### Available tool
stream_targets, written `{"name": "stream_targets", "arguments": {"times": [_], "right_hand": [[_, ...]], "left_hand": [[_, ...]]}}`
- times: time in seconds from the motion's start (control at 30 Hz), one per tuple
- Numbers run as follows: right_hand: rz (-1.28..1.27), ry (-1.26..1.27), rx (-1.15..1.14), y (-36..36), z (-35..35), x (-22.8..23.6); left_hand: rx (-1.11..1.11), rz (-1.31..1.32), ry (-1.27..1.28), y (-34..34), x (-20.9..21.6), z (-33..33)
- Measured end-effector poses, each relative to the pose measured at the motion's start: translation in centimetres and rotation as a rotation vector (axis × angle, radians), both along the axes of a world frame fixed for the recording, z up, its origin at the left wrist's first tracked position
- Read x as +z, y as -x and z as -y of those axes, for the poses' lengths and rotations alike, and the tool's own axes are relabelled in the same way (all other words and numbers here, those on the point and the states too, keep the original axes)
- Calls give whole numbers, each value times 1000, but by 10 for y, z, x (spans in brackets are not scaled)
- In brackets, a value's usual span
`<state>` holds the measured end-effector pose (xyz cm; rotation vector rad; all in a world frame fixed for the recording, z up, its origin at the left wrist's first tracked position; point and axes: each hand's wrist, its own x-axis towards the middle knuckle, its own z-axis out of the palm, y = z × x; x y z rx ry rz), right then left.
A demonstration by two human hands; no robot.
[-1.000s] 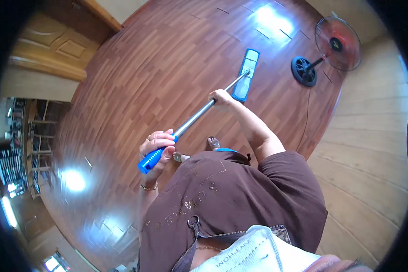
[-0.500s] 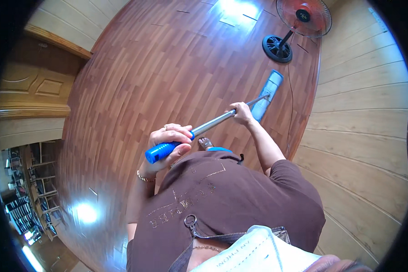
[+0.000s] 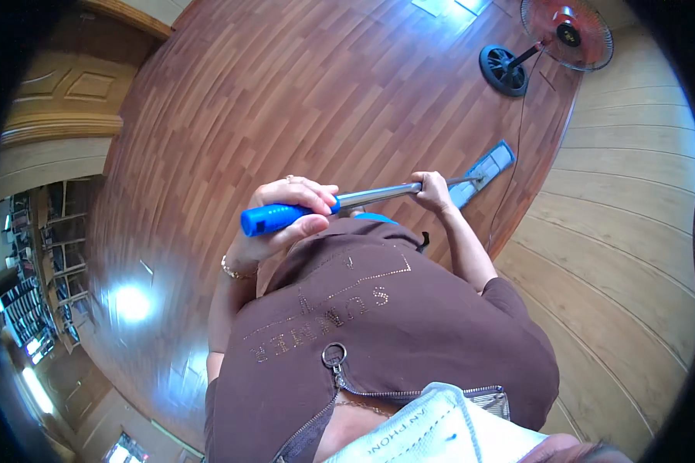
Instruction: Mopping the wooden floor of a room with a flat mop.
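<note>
A flat mop with a silver pole and a blue grip (image 3: 274, 219) reaches from in front of my chest out to the right. My left hand (image 3: 293, 207) is wrapped round the blue grip at the top end. Farther down, my right hand (image 3: 434, 191) closes round the metal pole (image 3: 382, 194). The long, pale blue mop head (image 3: 493, 164) lies on the wood-plank floor (image 3: 286, 100), close to the dark cord by the right wall. My right hand hides part of the pole.
A standing fan (image 3: 567, 35) on a round black base (image 3: 503, 71) is at the far right. Its cord (image 3: 517, 143) runs along the floor near the panelled wall (image 3: 618, 193). On the left are a wooden door (image 3: 81, 85) and crowded shelves (image 3: 58, 247).
My left hand and the blue grip have risen slightly in the view. The mop head and my right hand appear farther right, and the pole lies flatter. The view itself has turned too.
</note>
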<state>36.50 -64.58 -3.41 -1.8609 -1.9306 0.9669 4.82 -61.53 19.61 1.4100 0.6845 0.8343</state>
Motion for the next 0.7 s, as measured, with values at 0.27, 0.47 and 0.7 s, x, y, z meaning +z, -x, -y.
{"name": "stream_targets", "arguments": {"times": [0.27,0.47,0.7], "right_hand": [[-109,-72,348,44,-24,36],[-259,-125,579,91,-23,49],[-287,-154,880,163,3,57]], "left_hand": [[135,-204,-271,36,59,35],[405,-242,-352,52,82,109],[658,-400,-449,60,87,228]]}}
